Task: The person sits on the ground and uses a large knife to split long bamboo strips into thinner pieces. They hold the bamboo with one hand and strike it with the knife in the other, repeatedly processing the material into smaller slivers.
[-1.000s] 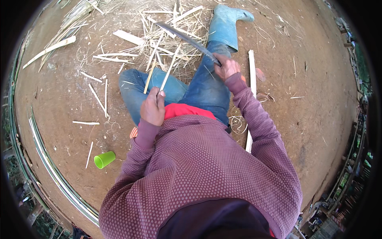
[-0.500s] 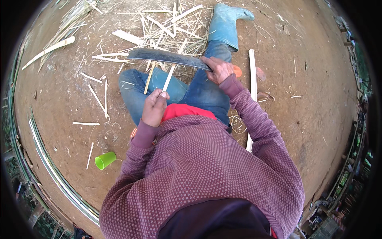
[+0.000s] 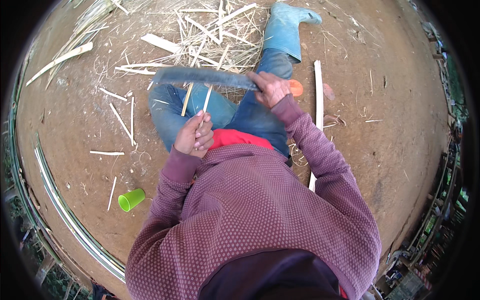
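My left hand is closed around the lower end of a thin, pale bamboo strip, which points up and away from me. Crossing over that strip is the broad dark blade of a machete, slightly smeared by motion. My right hand grips the machete near its orange handle, fingers over the back of the blade. Part of the strip is hidden under the blade. Another narrow strip lies against my bent left leg, beside the held one.
Shavings and split pieces are heaped beyond my legs. A long pale slat lies on the right. To the left are a green cup on its side, scattered slivers and long bamboo lengths. My boot stretches forward.
The machete has shifted a little to the left with my right hand. My left hand has rolled over, its curled fingers now showing, and the strip stands more steeply.
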The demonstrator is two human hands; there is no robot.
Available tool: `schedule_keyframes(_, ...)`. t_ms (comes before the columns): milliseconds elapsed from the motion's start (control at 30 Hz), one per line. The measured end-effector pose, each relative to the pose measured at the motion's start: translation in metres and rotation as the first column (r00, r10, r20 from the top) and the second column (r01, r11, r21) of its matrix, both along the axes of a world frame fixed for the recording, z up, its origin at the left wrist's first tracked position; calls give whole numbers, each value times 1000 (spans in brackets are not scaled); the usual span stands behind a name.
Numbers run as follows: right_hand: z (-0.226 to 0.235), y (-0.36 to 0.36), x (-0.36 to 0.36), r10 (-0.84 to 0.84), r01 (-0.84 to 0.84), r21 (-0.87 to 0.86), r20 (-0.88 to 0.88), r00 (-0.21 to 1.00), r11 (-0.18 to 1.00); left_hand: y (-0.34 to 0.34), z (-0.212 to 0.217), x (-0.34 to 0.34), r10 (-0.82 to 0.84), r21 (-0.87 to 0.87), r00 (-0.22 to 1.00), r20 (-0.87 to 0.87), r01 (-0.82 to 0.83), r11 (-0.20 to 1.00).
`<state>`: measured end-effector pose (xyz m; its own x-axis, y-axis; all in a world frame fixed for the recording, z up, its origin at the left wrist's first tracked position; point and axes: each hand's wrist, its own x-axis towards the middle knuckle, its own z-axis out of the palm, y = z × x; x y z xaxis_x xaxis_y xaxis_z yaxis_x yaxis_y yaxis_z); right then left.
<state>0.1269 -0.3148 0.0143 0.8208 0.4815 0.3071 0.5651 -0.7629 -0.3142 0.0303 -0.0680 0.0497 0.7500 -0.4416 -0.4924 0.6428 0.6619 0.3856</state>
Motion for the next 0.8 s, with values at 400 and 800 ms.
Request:
schedule_keyframes(400, -10, 4, 28, -54, 55, -27, 45, 998, 998, -5, 0, 1, 77, -253, 995, -66, -91, 963)
schedule_keyframes(800, -9, 3, 53, -154, 153, -14, -117, 981, 988, -6, -16, 6, 38, -352, 989, -143, -87, 932)
